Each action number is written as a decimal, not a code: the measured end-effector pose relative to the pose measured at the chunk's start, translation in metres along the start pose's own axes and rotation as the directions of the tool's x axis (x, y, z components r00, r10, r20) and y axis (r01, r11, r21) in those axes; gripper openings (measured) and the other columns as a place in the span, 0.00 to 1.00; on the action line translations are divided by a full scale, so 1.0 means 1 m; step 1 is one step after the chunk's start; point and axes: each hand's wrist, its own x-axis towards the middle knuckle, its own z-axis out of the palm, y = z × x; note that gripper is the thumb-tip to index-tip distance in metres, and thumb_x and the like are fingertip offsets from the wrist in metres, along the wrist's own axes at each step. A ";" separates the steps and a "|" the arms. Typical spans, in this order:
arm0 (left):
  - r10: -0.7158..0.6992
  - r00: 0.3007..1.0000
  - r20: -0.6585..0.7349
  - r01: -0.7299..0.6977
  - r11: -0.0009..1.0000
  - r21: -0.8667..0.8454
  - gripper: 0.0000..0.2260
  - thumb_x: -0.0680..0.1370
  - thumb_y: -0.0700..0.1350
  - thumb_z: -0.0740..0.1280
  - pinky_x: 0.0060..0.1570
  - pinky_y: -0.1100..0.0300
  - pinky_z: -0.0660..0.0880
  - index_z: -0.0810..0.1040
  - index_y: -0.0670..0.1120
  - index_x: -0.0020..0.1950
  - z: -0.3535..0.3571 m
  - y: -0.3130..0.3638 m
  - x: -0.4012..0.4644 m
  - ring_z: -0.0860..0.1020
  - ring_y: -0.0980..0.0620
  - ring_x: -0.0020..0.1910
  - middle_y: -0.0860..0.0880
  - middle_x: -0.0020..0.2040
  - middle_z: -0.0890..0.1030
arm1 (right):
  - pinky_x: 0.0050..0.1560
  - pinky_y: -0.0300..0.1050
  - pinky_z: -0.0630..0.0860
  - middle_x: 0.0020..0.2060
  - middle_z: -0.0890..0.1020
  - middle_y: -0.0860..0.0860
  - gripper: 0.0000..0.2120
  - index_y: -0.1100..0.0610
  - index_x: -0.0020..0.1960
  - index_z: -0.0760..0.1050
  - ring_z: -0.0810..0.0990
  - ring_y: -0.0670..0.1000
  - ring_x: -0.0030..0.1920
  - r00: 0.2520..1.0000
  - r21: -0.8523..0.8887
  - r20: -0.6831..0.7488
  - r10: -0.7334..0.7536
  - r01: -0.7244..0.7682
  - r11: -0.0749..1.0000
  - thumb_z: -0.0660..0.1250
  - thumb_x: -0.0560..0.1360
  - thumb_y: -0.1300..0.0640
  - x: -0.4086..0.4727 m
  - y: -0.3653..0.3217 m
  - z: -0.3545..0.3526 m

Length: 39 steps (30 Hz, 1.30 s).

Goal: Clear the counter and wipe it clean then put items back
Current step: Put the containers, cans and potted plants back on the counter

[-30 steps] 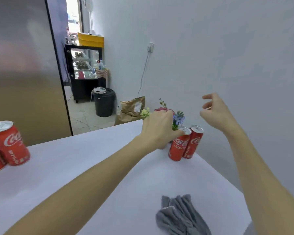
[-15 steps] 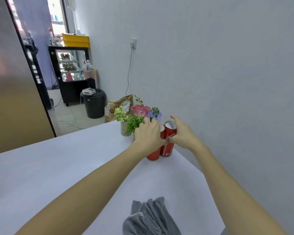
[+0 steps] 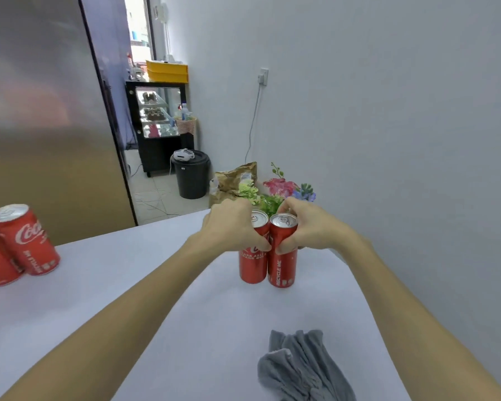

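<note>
My left hand (image 3: 233, 230) wraps the left Coca-Cola can (image 3: 253, 251), thumb on its near face and fingers curled behind; my right hand (image 3: 308, 228) grips the right Coca-Cola can (image 3: 282, 253) the same way. Both cans stand upright, touching side by side, toward the far right of the white table (image 3: 128, 299). Whether their bases have left the surface I cannot tell.

Just behind the cans sits a small flower arrangement (image 3: 275, 192), its leaves close to my knuckles. I judge this the chief hazard: fingers reaching round the backs of the cans could catch the stems and tip the arrangement, whose pot is hidden from me.

A second risk is the contact between the cans; lifted at unequal rates, one may drag or rock the other. Both pull tabs look unopened, so I expect a dropped can to dent or roll rather than spill.

A crumpled grey cloth (image 3: 301, 369) lies at the near right, well apart from the cans. Two more Coca-Cola cans (image 3: 23, 244) stand at the far left edge of view, one partly cut off; setting this pair down beside them blindly could knock them over.
</note>
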 end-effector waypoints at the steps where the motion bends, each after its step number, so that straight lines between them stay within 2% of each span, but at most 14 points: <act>1: -0.025 1.000 0.013 0.025 1.000 0.004 0.31 0.55 0.67 0.77 0.41 0.52 0.79 0.74 0.49 0.48 -0.014 -0.015 -0.007 0.78 0.49 0.42 0.51 0.44 0.80 | 0.42 0.54 0.84 0.49 0.82 0.50 0.31 0.48 0.55 0.70 0.84 0.52 0.46 0.999 0.024 0.033 -0.027 0.026 0.999 0.82 0.58 0.57 0.004 -0.017 0.007; 4: -0.118 0.993 -0.002 0.117 0.992 0.048 0.29 0.58 0.63 0.79 0.41 0.54 0.78 0.75 0.49 0.50 -0.051 -0.069 -0.037 0.78 0.51 0.43 0.51 0.45 0.80 | 0.41 0.48 0.84 0.52 0.80 0.50 0.33 0.48 0.60 0.68 0.83 0.51 0.48 0.988 0.092 0.075 -0.135 0.128 0.987 0.82 0.61 0.59 0.021 -0.076 0.042; 7: -0.249 0.967 -0.056 0.254 0.960 0.115 0.26 0.62 0.60 0.79 0.37 0.57 0.73 0.75 0.47 0.50 -0.075 -0.123 -0.075 0.78 0.50 0.42 0.49 0.45 0.81 | 0.45 0.53 0.84 0.57 0.77 0.51 0.38 0.49 0.65 0.63 0.81 0.53 0.52 0.969 0.117 0.106 -0.223 0.211 0.970 0.81 0.62 0.57 0.038 -0.132 0.091; 9: -0.336 0.937 -0.095 0.346 0.930 0.123 0.26 0.62 0.59 0.79 0.36 0.58 0.71 0.75 0.46 0.50 -0.088 -0.157 -0.100 0.78 0.48 0.42 0.48 0.45 0.80 | 0.46 0.52 0.84 0.57 0.76 0.51 0.39 0.49 0.66 0.61 0.80 0.53 0.52 0.959 0.163 0.114 -0.260 0.240 0.957 0.81 0.64 0.58 0.049 -0.165 0.126; 13: -0.449 0.876 -0.177 0.468 0.879 0.086 0.22 0.62 0.54 0.80 0.29 0.59 0.66 0.73 0.46 0.43 -0.105 -0.224 -0.131 0.76 0.49 0.37 0.48 0.40 0.78 | 0.48 0.50 0.81 0.58 0.75 0.52 0.40 0.50 0.67 0.61 0.78 0.54 0.54 0.948 0.231 0.078 -0.309 0.285 0.930 0.81 0.63 0.59 0.062 -0.221 0.183; 17: -0.556 0.801 -0.221 0.578 0.814 0.046 0.23 0.60 0.54 0.80 0.32 0.57 0.67 0.68 0.45 0.38 -0.113 -0.275 -0.147 0.75 0.43 0.41 0.47 0.38 0.74 | 0.50 0.49 0.79 0.62 0.76 0.55 0.43 0.53 0.69 0.60 0.77 0.55 0.58 0.942 0.225 0.028 -0.334 0.320 0.920 0.82 0.63 0.60 0.073 -0.265 0.228; 20: -0.635 0.734 -0.240 0.642 0.764 -0.059 0.22 0.63 0.52 0.79 0.37 0.55 0.71 0.67 0.46 0.39 -0.114 -0.300 -0.153 0.77 0.41 0.46 0.46 0.42 0.74 | 0.50 0.48 0.78 0.64 0.74 0.54 0.46 0.54 0.72 0.59 0.76 0.55 0.61 0.941 0.215 -0.008 -0.338 0.332 0.918 0.82 0.62 0.61 0.079 -0.288 0.253; 25: -0.661 0.686 -0.304 0.654 0.744 -0.139 0.21 0.62 0.52 0.78 0.39 0.55 0.74 0.74 0.45 0.46 -0.110 -0.323 -0.158 0.80 0.42 0.45 0.45 0.46 0.81 | 0.49 0.47 0.78 0.58 0.76 0.50 0.42 0.52 0.69 0.61 0.76 0.51 0.54 0.938 0.199 -0.033 -0.346 0.345 0.917 0.80 0.62 0.61 0.089 -0.305 0.281; 32: -0.654 0.690 -0.309 0.649 0.749 -0.135 0.23 0.63 0.51 0.79 0.38 0.55 0.71 0.76 0.44 0.52 -0.112 -0.335 -0.159 0.80 0.43 0.47 0.45 0.49 0.81 | 0.53 0.53 0.80 0.58 0.79 0.51 0.42 0.52 0.69 0.62 0.79 0.54 0.57 0.939 0.193 -0.035 -0.341 0.341 0.920 0.81 0.62 0.58 0.100 -0.308 0.300; 34: -0.654 0.698 -0.292 0.653 0.748 -0.115 0.23 0.65 0.50 0.78 0.39 0.55 0.70 0.74 0.44 0.53 -0.113 -0.331 -0.161 0.79 0.42 0.49 0.45 0.50 0.80 | 0.55 0.54 0.80 0.60 0.79 0.52 0.46 0.51 0.70 0.60 0.79 0.55 0.58 0.940 0.166 -0.024 -0.340 0.340 0.926 0.82 0.60 0.56 0.102 -0.310 0.302; 37: -0.671 0.694 -0.260 0.675 0.732 -0.089 0.18 0.68 0.48 0.74 0.39 0.54 0.69 0.70 0.45 0.52 -0.122 -0.315 -0.165 0.77 0.41 0.50 0.45 0.52 0.78 | 0.60 0.59 0.77 0.68 0.72 0.54 0.62 0.41 0.76 0.47 0.75 0.58 0.65 0.941 0.170 0.077 -0.329 0.313 0.934 0.84 0.55 0.53 0.101 -0.309 0.298; 39: -0.660 0.677 -0.327 0.674 0.734 -0.084 0.14 0.72 0.45 0.70 0.41 0.52 0.68 0.71 0.45 0.54 -0.131 -0.295 -0.166 0.76 0.39 0.53 0.43 0.55 0.77 | 0.64 0.57 0.75 0.73 0.65 0.55 0.65 0.39 0.78 0.43 0.70 0.59 0.70 0.931 0.181 0.119 -0.345 0.322 0.929 0.84 0.57 0.54 0.097 -0.303 0.286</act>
